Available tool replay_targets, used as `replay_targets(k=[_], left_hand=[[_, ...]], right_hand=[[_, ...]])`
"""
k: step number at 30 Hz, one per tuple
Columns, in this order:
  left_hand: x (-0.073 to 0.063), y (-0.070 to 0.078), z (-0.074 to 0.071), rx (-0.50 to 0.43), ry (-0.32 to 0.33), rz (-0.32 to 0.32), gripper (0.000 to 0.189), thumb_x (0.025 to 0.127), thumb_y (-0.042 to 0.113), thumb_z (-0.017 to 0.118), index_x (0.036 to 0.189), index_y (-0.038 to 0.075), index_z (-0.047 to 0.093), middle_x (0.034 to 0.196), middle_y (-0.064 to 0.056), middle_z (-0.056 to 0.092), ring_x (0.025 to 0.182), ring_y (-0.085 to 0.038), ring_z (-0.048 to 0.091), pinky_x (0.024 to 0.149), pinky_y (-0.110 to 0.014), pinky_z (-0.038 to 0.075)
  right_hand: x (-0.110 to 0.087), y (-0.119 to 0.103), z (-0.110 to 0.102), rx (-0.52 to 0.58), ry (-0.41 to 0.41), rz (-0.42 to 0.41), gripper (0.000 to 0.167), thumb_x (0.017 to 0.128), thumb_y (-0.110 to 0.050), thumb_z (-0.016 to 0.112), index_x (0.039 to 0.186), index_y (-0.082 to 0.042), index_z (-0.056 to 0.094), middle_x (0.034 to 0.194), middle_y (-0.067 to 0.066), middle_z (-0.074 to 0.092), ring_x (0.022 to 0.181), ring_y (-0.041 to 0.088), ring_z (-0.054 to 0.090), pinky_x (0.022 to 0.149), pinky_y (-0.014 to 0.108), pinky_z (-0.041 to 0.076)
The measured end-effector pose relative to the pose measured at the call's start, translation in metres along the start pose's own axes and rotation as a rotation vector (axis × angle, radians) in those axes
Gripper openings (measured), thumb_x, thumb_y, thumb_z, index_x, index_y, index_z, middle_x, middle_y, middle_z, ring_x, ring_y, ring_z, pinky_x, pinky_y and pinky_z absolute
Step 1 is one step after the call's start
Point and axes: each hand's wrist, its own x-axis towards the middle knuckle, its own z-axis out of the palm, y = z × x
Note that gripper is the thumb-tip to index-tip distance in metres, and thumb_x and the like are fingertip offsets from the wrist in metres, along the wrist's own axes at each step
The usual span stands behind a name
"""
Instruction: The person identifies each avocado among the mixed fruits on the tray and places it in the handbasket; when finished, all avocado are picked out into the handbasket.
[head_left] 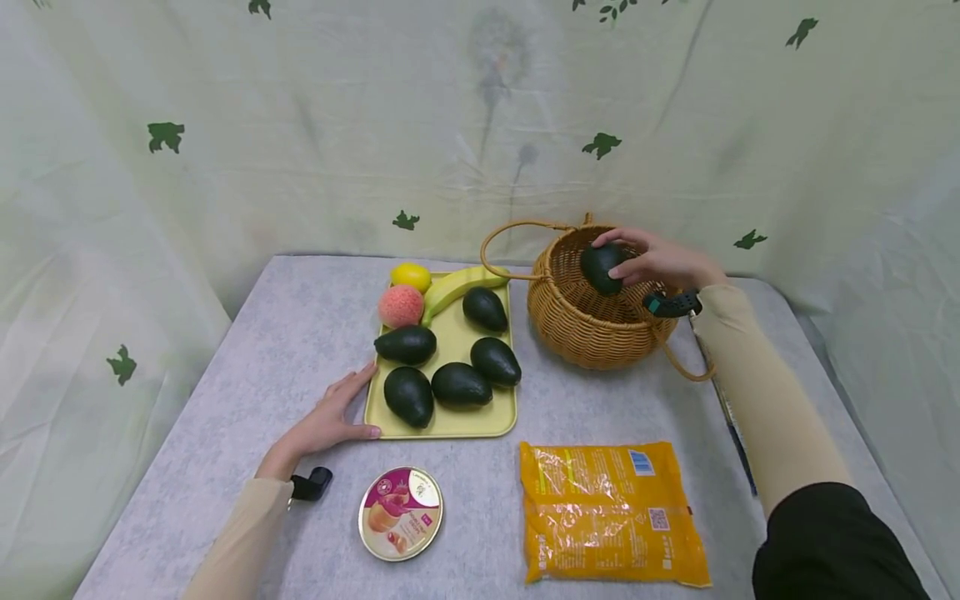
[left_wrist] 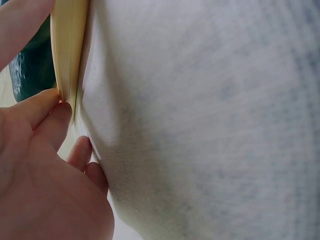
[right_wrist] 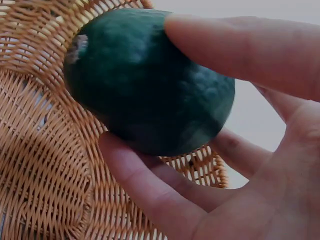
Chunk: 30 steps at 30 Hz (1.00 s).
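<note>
My right hand (head_left: 660, 258) grips a dark green avocado (right_wrist: 145, 85) between thumb and fingers over the mouth of a round wicker basket (head_left: 592, 337). In the right wrist view the woven inside of the basket shows below the fruit. My left hand (head_left: 330, 417) touches the left edge and front left corner of a yellow tray (head_left: 480, 423), fingers and thumb spread. Several avocados (head_left: 408, 397) lie on the tray, along with a banana (head_left: 457, 292), a rough pink peach-like fruit (head_left: 401, 306) and a lemon (head_left: 410, 277) at its back.
A round tin (head_left: 401, 513) with fruit pictured on its lid sits in front of the tray. To its right lies an orange plastic packet (head_left: 611, 512). One basket handle (head_left: 517, 223) overhangs the tray's back right corner; a dark, thin flat object lies partly hidden beneath my right arm.
</note>
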Motion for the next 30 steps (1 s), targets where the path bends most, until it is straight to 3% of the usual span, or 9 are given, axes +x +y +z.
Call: replay_targets(k=[11,17,25,30], left_hand=[[-0.001,-0.001,0.0,-0.005,0.005,-0.004,0.098,0.077,0.028,0.081,0.152,0.005,0.022,0.155,-0.018,0.019,0.139,-0.046,0.007,0.103,-0.068,0.011],[0.0,-0.002,0.0,-0.006,0.007,0.002,0.097,0.077,0.028,0.08,0.152,0.005,0.022,0.155,-0.018,0.02,0.139,-0.046,0.007,0.104,-0.068,0.012],[0.0,-0.002,0.001,0.005,0.009,0.014,0.097,0.077,0.029,0.08,0.151,0.004,0.023,0.155,-0.017,0.02,0.139,-0.046,0.008,0.104,-0.067,0.012],[0.0,-0.001,0.001,0.006,0.007,0.01,0.097,0.078,0.029,0.08,0.151,0.004,0.022,0.155,-0.017,0.02,0.139,-0.046,0.008,0.104,-0.067,0.012]], right_hand=[[0.028,0.001,0.007,-0.02,-0.081,0.09,0.049,0.095,-0.002,0.055,0.141,-0.004,0.037,0.146,0.014,0.025,0.099,0.025,0.05,0.077,0.04,0.049],[0.04,0.007,0.009,-0.06,-0.098,0.123,0.05,0.094,0.0,0.056,0.141,-0.003,0.037,0.142,0.02,0.028,0.106,0.029,0.045,0.08,0.044,0.049],[0.037,0.006,0.011,-0.071,-0.091,0.114,0.048,0.096,0.003,0.047,0.141,0.005,0.032,0.15,0.023,0.024,0.118,0.041,0.043,0.093,0.054,0.043],[0.028,0.001,0.012,-0.067,-0.012,0.082,0.04,0.097,-0.002,0.048,0.136,0.004,0.039,0.145,0.024,0.035,0.115,0.036,0.049,0.091,0.052,0.045]])
